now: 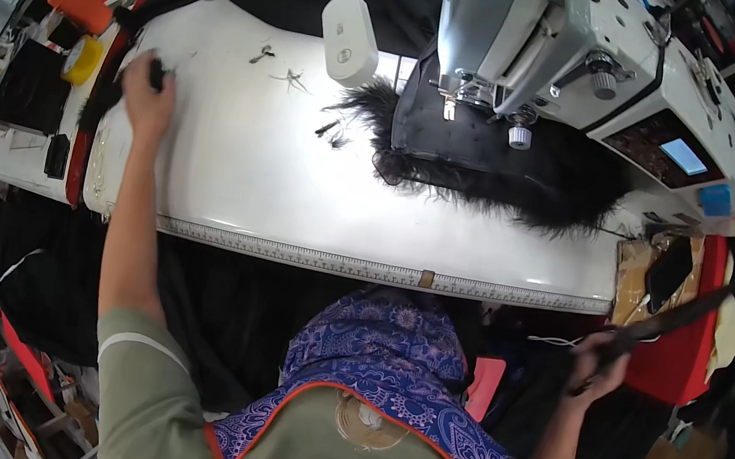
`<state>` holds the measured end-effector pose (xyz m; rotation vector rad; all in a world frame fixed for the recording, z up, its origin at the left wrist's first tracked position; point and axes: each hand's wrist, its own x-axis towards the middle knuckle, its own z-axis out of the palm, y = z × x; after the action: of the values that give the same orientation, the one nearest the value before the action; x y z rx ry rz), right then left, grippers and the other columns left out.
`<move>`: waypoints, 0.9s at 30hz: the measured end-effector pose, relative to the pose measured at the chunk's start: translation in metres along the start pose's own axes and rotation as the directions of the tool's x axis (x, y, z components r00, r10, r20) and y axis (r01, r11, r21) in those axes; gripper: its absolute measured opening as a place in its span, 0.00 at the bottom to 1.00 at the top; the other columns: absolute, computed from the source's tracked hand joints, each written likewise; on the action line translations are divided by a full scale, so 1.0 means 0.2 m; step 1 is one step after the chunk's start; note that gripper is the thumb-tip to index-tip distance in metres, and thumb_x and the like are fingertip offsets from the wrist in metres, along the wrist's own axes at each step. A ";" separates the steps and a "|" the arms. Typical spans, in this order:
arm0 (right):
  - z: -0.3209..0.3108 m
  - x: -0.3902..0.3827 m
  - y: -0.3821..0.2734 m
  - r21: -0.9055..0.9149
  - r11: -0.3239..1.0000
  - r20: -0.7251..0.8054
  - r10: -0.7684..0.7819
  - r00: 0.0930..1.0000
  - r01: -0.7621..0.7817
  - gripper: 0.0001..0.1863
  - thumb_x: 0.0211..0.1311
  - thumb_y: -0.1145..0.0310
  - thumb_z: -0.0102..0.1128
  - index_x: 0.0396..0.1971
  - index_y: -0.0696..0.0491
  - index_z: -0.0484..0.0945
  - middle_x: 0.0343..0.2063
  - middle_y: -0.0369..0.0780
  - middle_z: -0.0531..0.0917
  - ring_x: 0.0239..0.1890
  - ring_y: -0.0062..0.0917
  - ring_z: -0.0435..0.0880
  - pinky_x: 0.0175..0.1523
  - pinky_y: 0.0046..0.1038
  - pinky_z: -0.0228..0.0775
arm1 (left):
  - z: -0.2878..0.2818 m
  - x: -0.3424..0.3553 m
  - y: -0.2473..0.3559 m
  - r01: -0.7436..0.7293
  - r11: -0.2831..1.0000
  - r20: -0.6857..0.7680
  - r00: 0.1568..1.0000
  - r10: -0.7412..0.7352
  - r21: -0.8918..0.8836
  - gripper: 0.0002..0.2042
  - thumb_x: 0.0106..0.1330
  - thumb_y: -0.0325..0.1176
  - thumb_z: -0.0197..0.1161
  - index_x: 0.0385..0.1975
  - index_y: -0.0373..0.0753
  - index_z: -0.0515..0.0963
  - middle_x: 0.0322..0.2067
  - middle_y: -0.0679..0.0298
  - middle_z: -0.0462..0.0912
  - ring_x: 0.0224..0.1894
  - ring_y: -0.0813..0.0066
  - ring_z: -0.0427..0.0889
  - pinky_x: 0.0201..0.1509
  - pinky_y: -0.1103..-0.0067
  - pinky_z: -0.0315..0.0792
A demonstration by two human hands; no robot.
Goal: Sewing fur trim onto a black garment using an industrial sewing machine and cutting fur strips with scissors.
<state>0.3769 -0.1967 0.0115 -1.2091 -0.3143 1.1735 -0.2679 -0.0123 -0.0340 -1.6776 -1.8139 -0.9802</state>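
My left hand (148,97) is at the left end of the white sewing table (235,162), fingers curled round a small black piece (157,75). Whether that piece is fur or cloth I cannot tell. My right hand (596,366), off the table's front right corner, grips dark scissors (673,318) by the handles, their blades pointing up and to the right. A black quilted panel with a shaggy fur edge (457,138) lies under the needle area of the sewing machine (547,47). Neither hand touches it.
Loose black tufts (291,78) and scraps lie on the tabletop. A white lamp (350,42) hangs over its back. A measuring tape (316,258) runs along the front edge. Yellow tape (82,60) stands at far left; a black phone (668,273) lies at right. Black cloth (214,302) hangs below.
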 end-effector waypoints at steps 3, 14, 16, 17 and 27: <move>-0.26 0.26 -0.22 -0.761 0.076 0.351 -0.787 0.508 0.644 0.12 0.65 0.65 0.48 0.26 0.58 0.71 0.17 0.34 0.71 0.21 0.16 0.69 0.24 0.20 0.58 | -0.01 -0.01 0.58 0.219 0.878 0.387 0.921 -0.041 -0.427 0.14 0.58 0.30 0.63 0.44 0.41 0.78 0.44 0.61 0.80 0.48 0.70 0.76 0.45 0.77 0.71; -0.83 0.88 -0.77 -0.964 -0.253 0.109 -0.660 0.743 -0.083 0.23 0.56 0.51 0.58 0.42 0.55 0.77 0.33 0.48 0.82 0.40 0.42 0.81 0.44 0.37 0.70 | 0.14 -0.02 1.22 0.165 0.796 0.593 0.756 0.277 -0.582 0.14 0.44 0.14 0.57 0.34 0.29 0.78 0.34 0.56 0.79 0.40 0.63 0.79 0.49 0.76 0.70; -0.86 0.96 -0.83 -0.956 -0.254 0.036 -0.603 0.797 -0.149 0.23 0.54 0.52 0.59 0.43 0.55 0.77 0.35 0.48 0.82 0.40 0.41 0.82 0.45 0.37 0.70 | 0.17 -0.03 1.15 0.244 0.769 0.598 0.773 0.214 -0.591 0.10 0.52 0.15 0.57 0.34 0.27 0.78 0.33 0.59 0.80 0.37 0.73 0.79 0.45 0.80 0.72; -0.77 0.98 -0.82 -0.959 -0.218 -0.041 -0.533 0.845 -0.184 0.23 0.53 0.52 0.60 0.43 0.55 0.77 0.36 0.48 0.82 0.40 0.41 0.82 0.46 0.37 0.70 | 0.16 -0.03 1.15 0.253 0.776 0.601 0.775 0.195 -0.578 0.08 0.56 0.17 0.57 0.35 0.28 0.78 0.31 0.63 0.80 0.34 0.79 0.78 0.42 0.82 0.72; -0.86 1.11 -0.92 -0.959 -0.260 0.249 -0.585 0.772 0.113 0.20 0.54 0.63 0.64 0.45 0.58 0.77 0.39 0.42 0.83 0.41 0.28 0.82 0.47 0.29 0.71 | 0.23 -0.05 1.32 0.807 0.011 0.803 0.588 -0.096 -0.590 0.11 0.59 0.25 0.64 0.40 0.30 0.78 0.35 0.64 0.82 0.36 0.81 0.79 0.43 0.85 0.73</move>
<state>0.6959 -0.0897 0.0172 -2.3790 -1.4670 -0.2231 -0.0008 0.0142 -0.0219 -2.1129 -2.5024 -2.7465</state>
